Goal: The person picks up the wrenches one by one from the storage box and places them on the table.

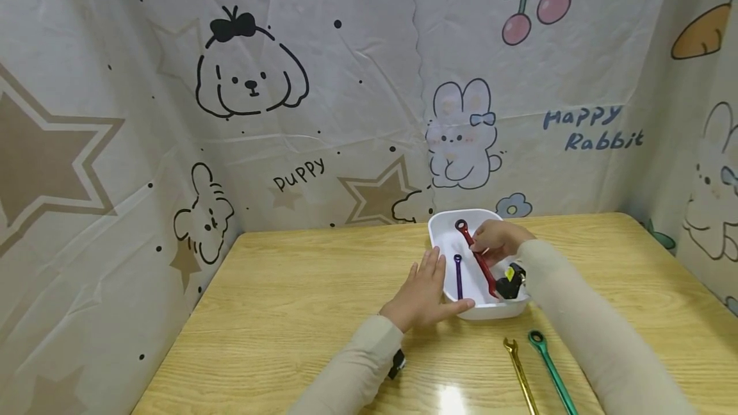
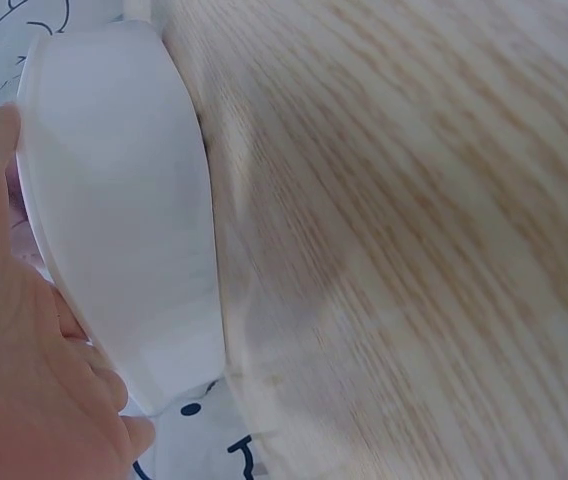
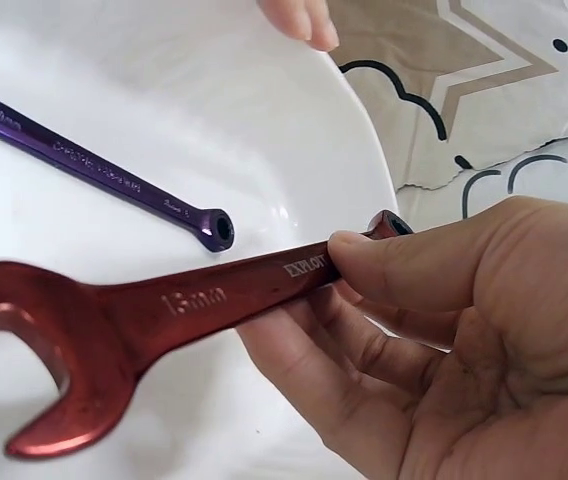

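Observation:
A red combination wrench (image 1: pixel 483 268) is pinched between the thumb and fingers of my right hand (image 1: pixel 500 240), held over a white plastic tub (image 1: pixel 490 312). In the right wrist view the wrench's open end (image 3: pixel 74 370) points left, and its ring end shows past the thumb. A smaller purple wrench (image 1: pixel 458 274) lies inside the tub, left of the red one. My left hand (image 1: pixel 418 290) rests on the tub's near left rim, its fingers spread and thumb along the front edge. From the left wrist view, its fingers lie along the rim above the tub's outer wall (image 2: pixel 129 200).
On the wooden table (image 1: pixel 277 300), a gold wrench (image 1: pixel 521 376) and a green wrench (image 1: pixel 552 370) lie in front of the tub. A printed cloth (image 1: pixel 357 114) hangs behind and at both sides. A black wrist camera (image 1: pixel 510 282) sits beneath the right wrist.

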Demonstrator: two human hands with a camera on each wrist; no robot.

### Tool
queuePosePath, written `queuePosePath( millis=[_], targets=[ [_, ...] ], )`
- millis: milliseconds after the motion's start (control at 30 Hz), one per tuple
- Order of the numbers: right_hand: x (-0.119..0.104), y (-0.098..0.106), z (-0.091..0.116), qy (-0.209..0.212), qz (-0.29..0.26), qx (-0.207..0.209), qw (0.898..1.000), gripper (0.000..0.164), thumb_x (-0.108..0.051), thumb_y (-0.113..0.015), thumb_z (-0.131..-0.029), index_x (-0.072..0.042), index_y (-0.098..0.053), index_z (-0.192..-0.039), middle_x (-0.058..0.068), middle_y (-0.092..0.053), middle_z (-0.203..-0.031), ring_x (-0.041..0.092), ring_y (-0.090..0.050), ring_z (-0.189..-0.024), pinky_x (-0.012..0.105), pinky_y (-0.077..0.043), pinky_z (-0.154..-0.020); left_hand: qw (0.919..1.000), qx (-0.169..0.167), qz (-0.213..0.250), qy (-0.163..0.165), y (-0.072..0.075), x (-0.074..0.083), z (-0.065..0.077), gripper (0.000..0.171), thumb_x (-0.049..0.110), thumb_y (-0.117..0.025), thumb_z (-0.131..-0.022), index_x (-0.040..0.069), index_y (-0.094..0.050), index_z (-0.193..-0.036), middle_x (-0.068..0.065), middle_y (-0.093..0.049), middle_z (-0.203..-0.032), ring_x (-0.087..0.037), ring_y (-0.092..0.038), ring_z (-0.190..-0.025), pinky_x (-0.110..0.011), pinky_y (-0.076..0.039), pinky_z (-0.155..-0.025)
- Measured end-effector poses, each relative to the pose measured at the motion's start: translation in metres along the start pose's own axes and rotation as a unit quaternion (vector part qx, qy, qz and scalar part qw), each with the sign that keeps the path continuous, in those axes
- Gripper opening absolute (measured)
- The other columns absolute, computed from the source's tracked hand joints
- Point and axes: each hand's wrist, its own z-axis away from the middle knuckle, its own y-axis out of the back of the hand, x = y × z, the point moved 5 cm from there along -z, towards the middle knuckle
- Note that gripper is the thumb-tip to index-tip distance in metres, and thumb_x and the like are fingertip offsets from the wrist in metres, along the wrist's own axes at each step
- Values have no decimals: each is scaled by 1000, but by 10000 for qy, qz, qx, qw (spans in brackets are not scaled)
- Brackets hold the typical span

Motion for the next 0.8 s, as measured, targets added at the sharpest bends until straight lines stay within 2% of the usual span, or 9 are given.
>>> queuePosePath(
  millis=[433,600,733,800],
  targets=[
    [-7,21,27,340,264,32,9991,17,-8,-56,-95,5,-53,-105,9,-59,-88,17,-57,-76,31,-58,-70,9999,26,-110,-13,1,2,-2,106,79,-37,-84,3,-14,-153,-13,-3,-161,-24,-2,-148,-41,-12,-119],
    [-8,34,44,513,278,192,9981,23,-10,-57,-95,6,-51,-110,14,-60,-95,19,-58,-78,33,-58,-72,9999,23,-127,-35,2,2,-1,105,78,-38,-84,2,-14,-153,-15,-3,-161,-27,-5,-148,-41,-13,-119],
    [-5,43,60,685,336,179,9969,28,-13,-58,-95,7,-49,-112,12,-59,-95,20,-58,-80,33,-58,-72,9999,48,-127,-59,1,1,-1,106,78,-38,-84,1,-14,-153,-16,-3,-160,-27,-6,-148,-42,-13,-119],
    [-1,46,68,746,336,141,9965,25,-13,-57,-96,6,-49,-110,10,-59,-93,19,-57,-79,33,-58,-72,9999,39,-130,-58,0,1,-1,106,78,-38,-84,1,-14,-153,-16,-3,-160,-27,-5,-148,-42,-12,-119]
  ],
)
